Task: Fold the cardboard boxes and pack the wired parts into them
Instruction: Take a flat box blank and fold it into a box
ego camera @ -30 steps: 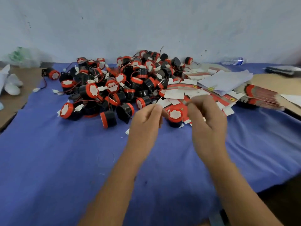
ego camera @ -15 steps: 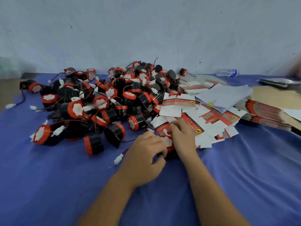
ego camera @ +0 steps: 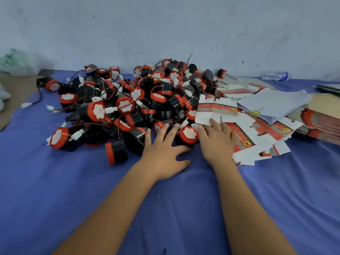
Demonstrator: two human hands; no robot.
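Observation:
A big heap of black and red round wired parts (ego camera: 128, 105) with white connectors covers the middle of the blue cloth. One part (ego camera: 188, 134) with a red rim and white face lies at the heap's near edge, between my two hands. My left hand (ego camera: 163, 151) lies flat on the cloth with fingers spread, its fingertips against the heap. My right hand (ego camera: 218, 140) lies flat with straight fingers on the near edge of the unfolded red and white cardboard boxes (ego camera: 257, 137). Neither hand holds anything.
A stack of white paper sheets (ego camera: 272, 103) with a yellow clip lies on the flat boxes. More flat boxes (ego camera: 320, 124) are fanned at the right. A water bottle (ego camera: 275, 76) lies by the wall. Brown cardboard (ego camera: 16, 92) and a plastic bag (ego camera: 16, 61) sit at the left.
Both hands came down from mid-air to the heap's edge, then uncurled. They now lie flat on either side of the part they were handling, which rests on the cloth.

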